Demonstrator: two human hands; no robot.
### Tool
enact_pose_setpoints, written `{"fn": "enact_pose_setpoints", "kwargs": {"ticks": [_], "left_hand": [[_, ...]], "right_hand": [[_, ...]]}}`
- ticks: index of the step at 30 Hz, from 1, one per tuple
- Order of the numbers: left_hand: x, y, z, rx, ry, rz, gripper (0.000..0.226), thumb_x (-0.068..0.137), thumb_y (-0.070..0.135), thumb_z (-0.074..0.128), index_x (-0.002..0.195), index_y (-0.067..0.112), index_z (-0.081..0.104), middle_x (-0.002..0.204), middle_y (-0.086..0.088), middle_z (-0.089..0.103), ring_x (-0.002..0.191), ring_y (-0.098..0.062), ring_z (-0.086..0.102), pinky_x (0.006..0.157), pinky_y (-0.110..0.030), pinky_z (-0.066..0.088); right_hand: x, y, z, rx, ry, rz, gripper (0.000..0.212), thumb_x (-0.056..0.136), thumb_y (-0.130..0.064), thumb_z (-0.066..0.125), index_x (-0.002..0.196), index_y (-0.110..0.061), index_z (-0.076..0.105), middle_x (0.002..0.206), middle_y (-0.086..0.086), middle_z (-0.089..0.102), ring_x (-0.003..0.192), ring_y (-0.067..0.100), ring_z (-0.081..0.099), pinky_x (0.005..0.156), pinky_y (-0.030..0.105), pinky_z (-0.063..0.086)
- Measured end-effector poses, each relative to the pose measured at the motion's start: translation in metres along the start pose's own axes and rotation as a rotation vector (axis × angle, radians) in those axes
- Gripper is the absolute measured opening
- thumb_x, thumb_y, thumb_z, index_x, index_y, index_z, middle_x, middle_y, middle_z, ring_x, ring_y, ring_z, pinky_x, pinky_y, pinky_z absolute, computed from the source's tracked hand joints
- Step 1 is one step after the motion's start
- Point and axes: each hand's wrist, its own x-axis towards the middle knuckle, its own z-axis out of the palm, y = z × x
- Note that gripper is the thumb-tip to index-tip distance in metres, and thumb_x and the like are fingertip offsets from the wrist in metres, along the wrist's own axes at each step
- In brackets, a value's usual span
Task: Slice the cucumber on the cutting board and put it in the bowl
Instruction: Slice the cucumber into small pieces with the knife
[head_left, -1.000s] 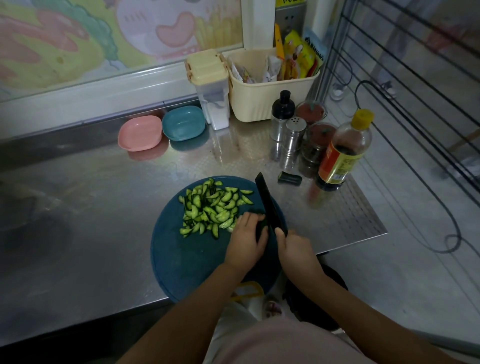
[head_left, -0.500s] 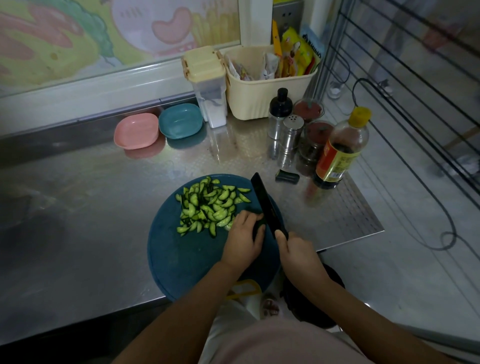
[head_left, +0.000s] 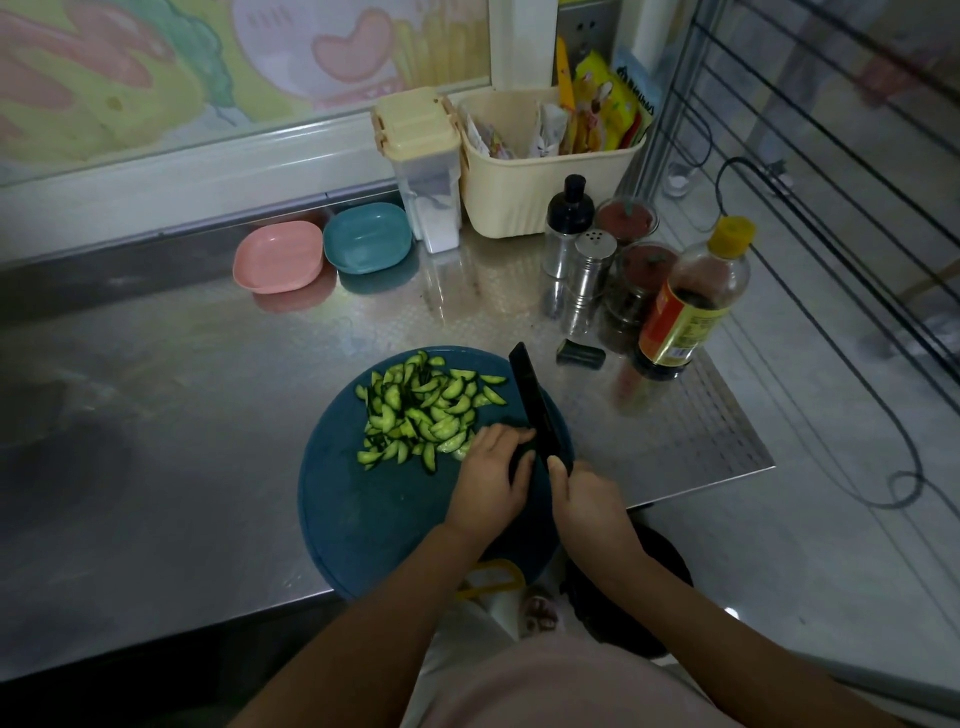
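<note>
A round dark-blue cutting board (head_left: 363, 509) lies at the counter's front edge. A heap of several green cucumber slices (head_left: 421, 410) covers its far half. My left hand (head_left: 491, 475) curls over the dark uncut cucumber end (head_left: 521, 458), mostly hidden under the fingers. My right hand (head_left: 584, 499) grips the handle of a black knife (head_left: 532, 400), whose blade stands right beside the left fingertips. A pink bowl (head_left: 278, 254) and a teal bowl (head_left: 368, 244) sit empty at the back of the counter.
Right of the board stand a soy sauce bottle (head_left: 693, 306), metal shakers (head_left: 589, 265), dark jars (head_left: 636, 291) and a small black cap (head_left: 581, 354). A cream basket (head_left: 540, 192) and a lidded seasoning box (head_left: 426, 171) line the back. The steel counter (head_left: 156, 415) ends at the right, by a metal rack.
The hands and knife have hardly shifted; the blade stays at the left fingertips on the cucumber end. The view itself drifted slightly.
</note>
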Motion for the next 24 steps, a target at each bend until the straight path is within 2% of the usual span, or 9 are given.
{"fn": "enact_pose_setpoints", "kwargs": {"ticks": [1,4,6,7,9,15,21,24], "left_hand": [[0.0,0.001,0.0,0.0,-0.002,-0.009,0.026,0.091,0.02,0.045,0.102,0.004,0.062,0.092,-0.008,0.059,0.088,-0.015,0.049,0.083,-0.023,0.037],[-0.001,0.002,0.001,0.008,-0.006,-0.026,0.021,0.091,0.02,0.044,0.097,0.005,0.058,0.09,-0.007,0.055,0.086,-0.016,0.047,0.082,-0.026,0.037],[-0.002,0.001,0.001,0.028,-0.011,-0.021,0.02,0.091,0.019,0.043,0.097,0.007,0.057,0.091,-0.007,0.055,0.086,-0.019,0.048,0.081,-0.027,0.037],[-0.001,0.001,0.0,0.036,-0.016,-0.017,0.019,0.091,0.019,0.043,0.098,0.007,0.057,0.091,-0.007,0.054,0.086,-0.02,0.048,0.081,-0.027,0.036],[0.0,0.0,0.0,0.042,-0.021,-0.01,0.02,0.091,0.018,0.043,0.099,0.007,0.058,0.093,-0.008,0.054,0.087,-0.02,0.046,0.08,-0.027,0.036],[-0.001,-0.002,0.002,0.045,-0.015,-0.025,0.022,0.09,0.019,0.043,0.098,0.007,0.059,0.089,-0.009,0.052,0.085,-0.017,0.042,0.077,-0.026,0.035],[-0.001,-0.001,0.003,0.038,0.002,-0.032,0.022,0.09,0.02,0.043,0.095,0.005,0.059,0.086,-0.009,0.054,0.082,-0.018,0.045,0.077,-0.025,0.035],[-0.001,-0.001,0.002,0.034,0.016,-0.026,0.021,0.089,0.019,0.045,0.094,0.005,0.06,0.085,-0.008,0.055,0.081,-0.016,0.044,0.076,-0.024,0.035]], "right_hand": [[-0.002,-0.002,-0.001,-0.003,0.049,0.007,0.05,0.104,-0.02,0.02,0.073,-0.008,0.058,0.049,-0.003,0.044,0.036,0.005,0.024,0.036,0.013,0.009],[0.0,0.006,0.006,-0.022,0.188,-0.071,0.051,0.104,-0.031,0.021,0.081,-0.004,0.057,0.061,0.006,0.055,0.048,0.015,0.042,0.042,0.021,0.021],[-0.001,0.007,0.003,0.048,0.081,-0.022,0.046,0.103,-0.031,0.028,0.086,0.001,0.057,0.079,0.018,0.063,0.069,0.028,0.058,0.055,0.028,0.034],[-0.003,0.006,-0.001,0.136,-0.001,0.036,0.043,0.102,-0.032,0.03,0.089,0.001,0.055,0.086,0.02,0.064,0.079,0.031,0.06,0.062,0.03,0.036],[-0.006,0.009,-0.005,0.255,-0.048,0.107,0.042,0.101,-0.036,0.03,0.093,-0.002,0.054,0.092,0.021,0.062,0.088,0.034,0.059,0.069,0.029,0.036],[-0.012,0.005,-0.009,0.292,-0.05,0.139,0.042,0.1,-0.038,0.028,0.092,-0.005,0.052,0.086,0.017,0.058,0.09,0.035,0.059,0.069,0.028,0.035],[-0.014,0.002,-0.007,0.288,-0.07,0.173,0.045,0.1,-0.038,0.029,0.098,0.0,0.053,0.093,0.022,0.061,0.089,0.034,0.059,0.073,0.032,0.041],[-0.013,-0.002,-0.009,0.245,-0.074,0.182,0.041,0.101,-0.034,0.031,0.095,0.0,0.054,0.089,0.021,0.061,0.082,0.032,0.059,0.069,0.033,0.042]]}}
